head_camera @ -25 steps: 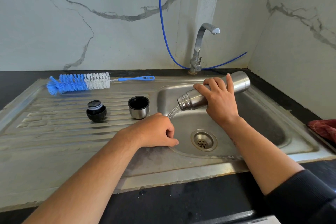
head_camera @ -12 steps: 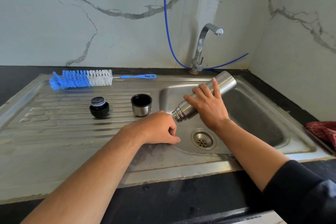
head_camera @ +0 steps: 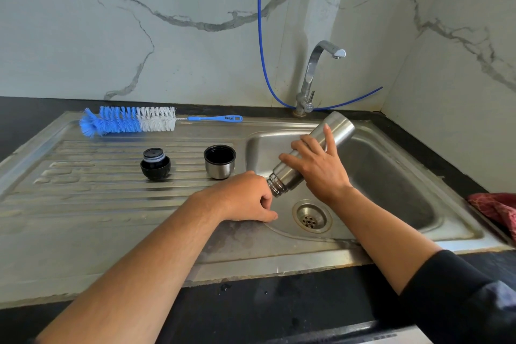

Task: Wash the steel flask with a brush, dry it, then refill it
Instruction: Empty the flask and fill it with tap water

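My right hand (head_camera: 318, 169) grips the steel flask (head_camera: 339, 127) around its middle and holds it tipped over the sink basin (head_camera: 391, 176), open mouth pointing down and left, base up toward the tap. No water runs from the mouth. My left hand (head_camera: 245, 198) is curled into a loose fist resting on the sink's edge, just left of the flask's mouth, holding nothing. The blue and white bottle brush (head_camera: 128, 121) lies at the back of the drainboard. The black stopper (head_camera: 155, 163) and the steel cup lid (head_camera: 219, 160) stand on the drainboard.
The tap (head_camera: 315, 75) stands behind the basin, turned off, with a blue hose (head_camera: 261, 36) running down the marble wall beside it. The drain (head_camera: 312, 216) is in the basin's near part. A red cloth (head_camera: 497, 208) lies on the black counter at the right.
The flask has tilted steeper, mouth lower and closer to my left hand, and the stream of water seen a second ago has stopped. My left hand has stayed put.
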Tool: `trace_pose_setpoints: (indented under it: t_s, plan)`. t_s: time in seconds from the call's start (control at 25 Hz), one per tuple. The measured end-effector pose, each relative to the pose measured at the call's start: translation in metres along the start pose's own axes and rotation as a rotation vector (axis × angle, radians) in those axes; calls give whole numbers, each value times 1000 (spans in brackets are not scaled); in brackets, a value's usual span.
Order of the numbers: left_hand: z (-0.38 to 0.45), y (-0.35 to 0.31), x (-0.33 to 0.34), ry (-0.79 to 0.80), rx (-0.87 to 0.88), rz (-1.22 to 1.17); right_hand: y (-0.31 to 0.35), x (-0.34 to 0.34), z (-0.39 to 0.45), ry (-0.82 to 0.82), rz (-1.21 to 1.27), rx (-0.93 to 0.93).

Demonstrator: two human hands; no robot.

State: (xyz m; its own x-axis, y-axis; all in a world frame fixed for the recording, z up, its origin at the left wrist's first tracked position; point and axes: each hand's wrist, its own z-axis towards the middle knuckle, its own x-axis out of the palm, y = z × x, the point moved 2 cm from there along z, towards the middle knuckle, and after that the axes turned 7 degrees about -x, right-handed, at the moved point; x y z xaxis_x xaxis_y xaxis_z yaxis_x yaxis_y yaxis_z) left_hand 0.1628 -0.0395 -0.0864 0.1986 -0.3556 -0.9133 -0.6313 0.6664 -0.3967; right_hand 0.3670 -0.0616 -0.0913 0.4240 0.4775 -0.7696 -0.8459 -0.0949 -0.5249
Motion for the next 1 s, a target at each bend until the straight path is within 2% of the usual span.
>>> trace_pose_setpoints:
  t_s: [0.4,0.56,0.68,0.88,1.0]
  plan:
    - [3,3,2,-3,8,5,1,2,0,0,21,22]
    - [3,4,3,-9,19,17,-1,4,-1,3,115,137]
    - [1,4,3,-38,31,-4,-7,5,0,14,391,389]
    - [8,-9,-10,-340,7,-280,-25,8,9,-116,1000,808]
    - [39,-21,-36,-430,-12,-359,-37,25,18,-141,1210,963]
